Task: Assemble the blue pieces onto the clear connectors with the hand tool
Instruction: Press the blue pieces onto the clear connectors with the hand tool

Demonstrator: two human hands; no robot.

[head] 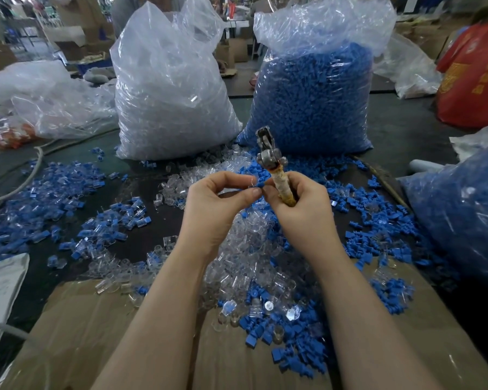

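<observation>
My right hand (302,209) grips the tape-wrapped handle of the hand tool (271,159), whose metal head points up and away. My left hand (217,201) pinches a clear connector (248,182) between thumb and forefinger. A small blue piece (260,183) sits between the fingertips of both hands, touching the connector. Below my hands lies a pile of loose clear connectors (245,257). Loose blue pieces (378,220) spread to the right. Assembled blue-and-clear parts (102,223) lie scattered to the left.
A tall bag of clear connectors (169,88) and a bag of blue pieces (316,99) stand behind the pile. Another bag of blue pieces (462,215) sits at the right edge. Flat cardboard (96,333) covers the near table. A grey cable (26,178) curves at the left.
</observation>
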